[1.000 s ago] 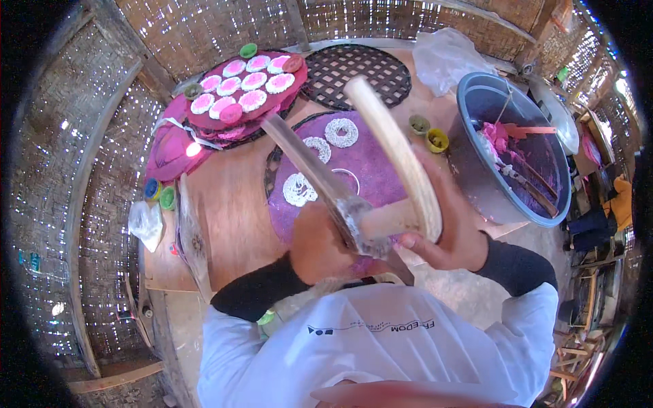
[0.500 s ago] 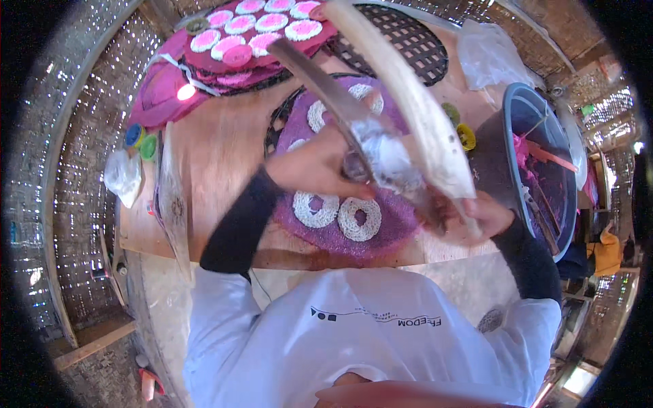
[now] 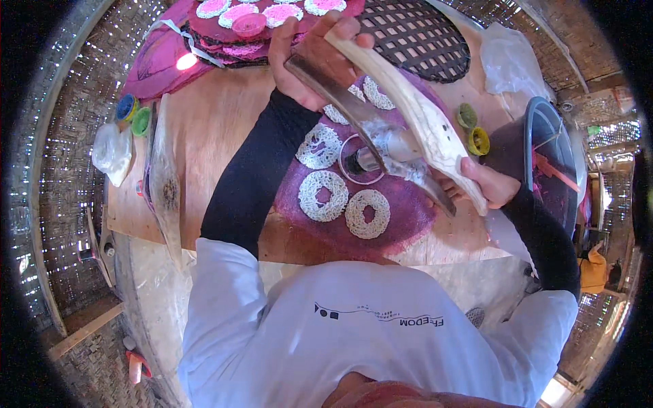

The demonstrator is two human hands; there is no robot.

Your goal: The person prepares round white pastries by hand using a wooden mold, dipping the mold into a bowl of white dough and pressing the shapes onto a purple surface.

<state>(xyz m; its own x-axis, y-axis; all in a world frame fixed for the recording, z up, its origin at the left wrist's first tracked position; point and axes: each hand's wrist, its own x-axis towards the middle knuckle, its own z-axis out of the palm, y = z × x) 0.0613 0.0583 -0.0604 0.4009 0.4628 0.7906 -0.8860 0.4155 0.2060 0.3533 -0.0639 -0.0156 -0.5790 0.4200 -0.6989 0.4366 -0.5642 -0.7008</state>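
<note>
A wooden hand press is held tilted above the table, a pale bar over a darker bar, with a whitish cylinder between them. My left hand is at its far end, fingertips curled over the pale bar. My right hand grips the near end. The press's nozzle points down within a thin pale hoop above a purple mesh mat. Lacy white strand rings lie on the mat, among them a near-left ring and a near-right ring.
Stacked pink mats with pink-and-white rounds stand far left, beside a black woven tray. A grey-blue tub is at right, near a yellow cup. A plastic bag and another wooden bar lie left.
My left hand has moved from beside the cylinder up to the press's far end. The press is lower-tilted over the mat, its nozzle inside the hoop. My right hand keeps its grip.
</note>
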